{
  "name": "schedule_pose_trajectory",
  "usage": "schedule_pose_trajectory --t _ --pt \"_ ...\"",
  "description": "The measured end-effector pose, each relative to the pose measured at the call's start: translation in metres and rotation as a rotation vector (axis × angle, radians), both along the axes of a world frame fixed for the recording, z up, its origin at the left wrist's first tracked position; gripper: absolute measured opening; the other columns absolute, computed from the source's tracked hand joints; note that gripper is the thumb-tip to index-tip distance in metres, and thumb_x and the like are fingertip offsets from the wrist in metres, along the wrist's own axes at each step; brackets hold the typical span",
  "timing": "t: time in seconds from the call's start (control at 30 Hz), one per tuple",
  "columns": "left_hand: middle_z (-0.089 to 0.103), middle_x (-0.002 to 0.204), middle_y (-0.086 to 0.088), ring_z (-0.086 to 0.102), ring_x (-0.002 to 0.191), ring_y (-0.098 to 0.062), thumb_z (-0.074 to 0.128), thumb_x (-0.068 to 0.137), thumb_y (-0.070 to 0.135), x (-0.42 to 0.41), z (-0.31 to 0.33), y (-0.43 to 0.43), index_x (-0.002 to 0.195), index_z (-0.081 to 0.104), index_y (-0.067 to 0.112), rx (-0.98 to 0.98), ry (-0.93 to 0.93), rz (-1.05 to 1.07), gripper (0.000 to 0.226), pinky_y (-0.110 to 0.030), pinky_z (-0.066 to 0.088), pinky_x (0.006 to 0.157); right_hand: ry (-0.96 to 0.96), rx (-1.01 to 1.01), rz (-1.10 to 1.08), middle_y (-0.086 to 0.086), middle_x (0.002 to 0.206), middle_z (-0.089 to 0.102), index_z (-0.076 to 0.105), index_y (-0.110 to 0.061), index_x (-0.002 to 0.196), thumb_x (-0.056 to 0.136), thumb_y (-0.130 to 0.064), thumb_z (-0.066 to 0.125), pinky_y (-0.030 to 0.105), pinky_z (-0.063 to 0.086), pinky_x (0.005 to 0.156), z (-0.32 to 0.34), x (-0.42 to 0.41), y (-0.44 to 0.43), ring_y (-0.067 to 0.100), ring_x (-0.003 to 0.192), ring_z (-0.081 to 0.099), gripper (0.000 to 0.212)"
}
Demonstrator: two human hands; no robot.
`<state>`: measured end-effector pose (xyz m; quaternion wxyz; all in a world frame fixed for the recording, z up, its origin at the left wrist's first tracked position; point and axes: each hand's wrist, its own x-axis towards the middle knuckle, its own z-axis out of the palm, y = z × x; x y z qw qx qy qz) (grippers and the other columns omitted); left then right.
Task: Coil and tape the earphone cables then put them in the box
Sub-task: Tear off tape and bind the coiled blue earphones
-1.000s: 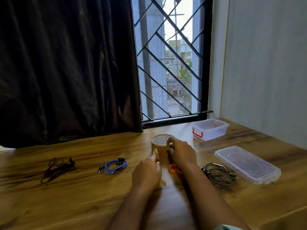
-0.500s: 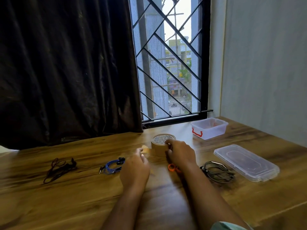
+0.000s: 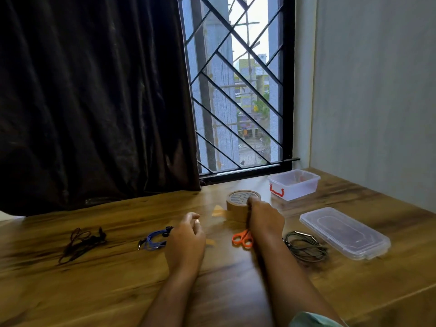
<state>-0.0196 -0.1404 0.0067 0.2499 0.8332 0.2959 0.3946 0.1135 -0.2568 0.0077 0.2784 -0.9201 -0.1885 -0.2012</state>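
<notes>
A brown tape roll (image 3: 237, 204) stands on the wooden table (image 3: 118, 279), and my right hand (image 3: 265, 219) grips its right side. A short tan flap of tape (image 3: 217, 210) sticks out from the roll's left side. My left hand (image 3: 186, 239) hovers left of that flap with its fingertips drawn together; whether they pinch tape is blurred. Three earphone cables lie on the table: a dark one (image 3: 80, 243) at the left, a blue one (image 3: 154, 239) beside my left hand, and a grey one (image 3: 305, 247) right of my right forearm. The clear box (image 3: 295, 186) with a red latch stands behind the roll.
Orange-handled scissors (image 3: 243, 239) lie between my wrists. A small piece of tape (image 3: 211, 242) lies on the wood beside my left hand. The clear lid (image 3: 344, 232) lies flat at the right. A dark curtain, a barred window and a wall close off the back and right.
My left hand has moved left, away from the tape roll, and a flap of tape now stands off the roll. My right hand stays on the roll.
</notes>
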Motion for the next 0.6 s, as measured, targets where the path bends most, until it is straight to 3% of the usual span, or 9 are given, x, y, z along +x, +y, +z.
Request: schedule_pose_trajectory --t 0.1,0.2,0.3,0.43,0.6 --pt "0.062 0.077 0.009 0.057 0.066 -0.008 0.045 0.097 0.03 -0.001 -0.001 -0.001 0.113 0.059 0.029 -0.019 -0.03 -0.074 0.022 -0.024 0.036 0.047 0.011 -0.003 -0.109 0.005 0.11 0.067 0.052 -0.024 0.113 0.096 -0.009 0.03 0.036 0.045 0.08 0.001 0.003 -0.003 0.026 0.101 0.063 0.032" --pt "0.064 0.073 0.005 0.06 0.062 -0.018 0.048 0.096 0.029 -0.005 -0.001 0.003 0.113 0.059 0.031 -0.112 -0.078 -0.192 0.02 -0.034 0.045 0.048 0.001 -0.065 -0.211 0.003 0.113 0.067 0.047 -0.022 0.126 0.096 -0.008 0.032 0.037 0.036 0.098 0.002 0.003 -0.005 0.022 0.107 0.063 0.036" --pt "0.066 0.081 0.002 0.064 0.069 -0.023 0.052 0.095 0.023 -0.013 0.004 0.017 0.112 0.058 0.033 -0.255 -0.136 -0.291 0.02 -0.039 0.054 0.058 -0.131 -0.066 -0.204 0.001 0.107 0.069 0.051 -0.023 0.124 0.092 -0.013 0.04 0.034 0.033 0.096 0.005 -0.002 -0.001 0.02 0.1 0.065 0.036" --pt "0.066 0.083 0.003 0.063 0.071 -0.017 0.059 0.091 0.016 -0.028 0.01 0.047 0.106 0.058 0.033 -0.236 -0.137 -0.282 0.022 -0.038 0.054 0.064 -0.217 -0.119 0.081 -0.001 0.105 0.069 0.056 -0.024 0.115 0.09 -0.017 0.045 0.034 0.037 0.085 0.007 -0.03 0.026 0.02 0.096 0.065 0.028" --pt "0.066 0.088 0.006 0.063 0.081 -0.01 0.061 0.089 0.017 -0.041 0.018 0.086 0.1 0.062 0.029 -0.185 -0.055 -0.199 0.016 -0.032 0.054 0.067 0.053 0.148 0.398 -0.001 0.097 0.065 0.06 -0.022 0.112 0.095 -0.019 0.047 0.028 0.047 0.074 0.004 -0.059 0.061 0.016 0.088 0.061 0.022"
